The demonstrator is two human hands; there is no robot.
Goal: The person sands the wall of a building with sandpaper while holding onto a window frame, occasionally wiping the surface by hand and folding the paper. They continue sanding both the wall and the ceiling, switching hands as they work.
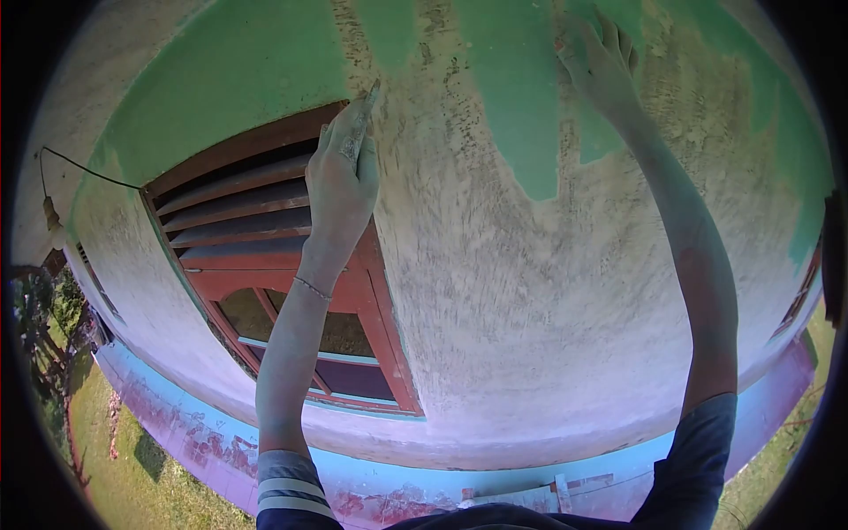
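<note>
My left hand (340, 181) is raised to the wall beside the upper right corner of the louvred window (243, 208). Its fingers close around a narrow, dusty grey blade-like tool (356, 132), whose tip points up at the bare plaster. Higher up and to the right, my right hand (608, 71) rests against the painted wall (517, 115), fingers apart and slightly bent; nothing shows in it. Green paint remains in ragged patches and strips around both hands, with mottled pale plaster (503, 291) between and below.
Red-framed glass panes (353, 331) sit under the louvres. A dark cable (93, 168) runs from the window corner to a hanging lamp holder (51, 212). Below lies a blue and pink ledge (389, 490) with pieces of wood (530, 496) on it. Grass (132, 477) lies beyond.
</note>
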